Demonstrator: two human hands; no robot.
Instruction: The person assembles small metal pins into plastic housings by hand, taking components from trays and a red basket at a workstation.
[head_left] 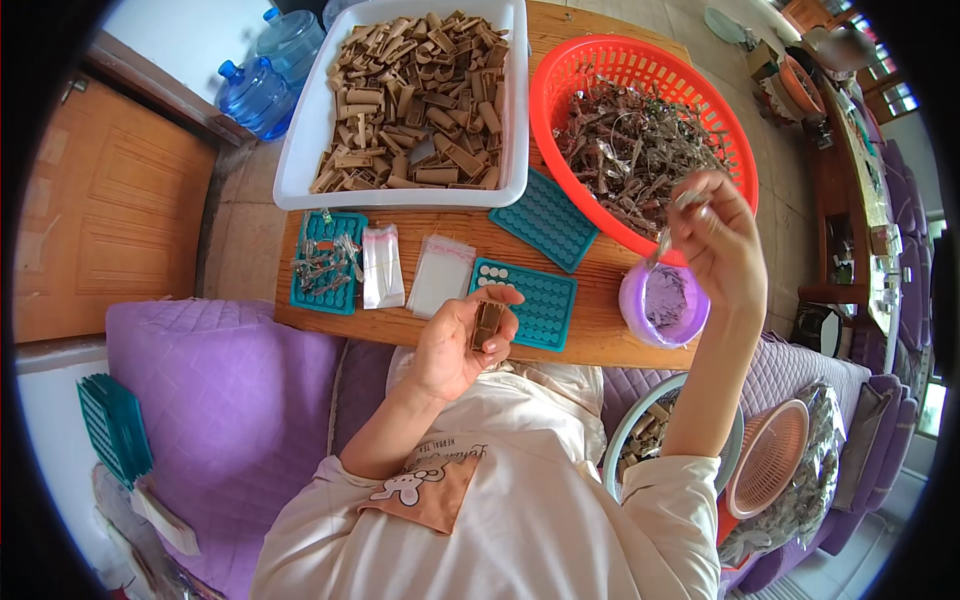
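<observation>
Brown and flat, a small rectangular piece lies in the left hand, whose palm faces up with the fingers curled narrowly around the piece, just over the near edge of the wooden tabletop. Raised above the tabletop's right end, the right hand has its fingers pinched on a thin silvery metal piece that hangs down toward a small purple bowl holding a few similar bits. Just behind that hand sits a red plastic basket heaped with tangled grey metal pieces. To the left of the basket stands a white tray full of brown pieces like the one held. Between tray and person lie three teal dimpled mats: one tilted beside the basket, one touching the left hand's fingertips with a few white dots in its corner, and one at the left carrying a small pile of metal pieces. Two small clear plastic bags lie between the left mat and the middle one. Beyond the tabletop's far left corner, blue water bottles stand on the floor. A purple quilted cushion lies at the person's left.
</observation>
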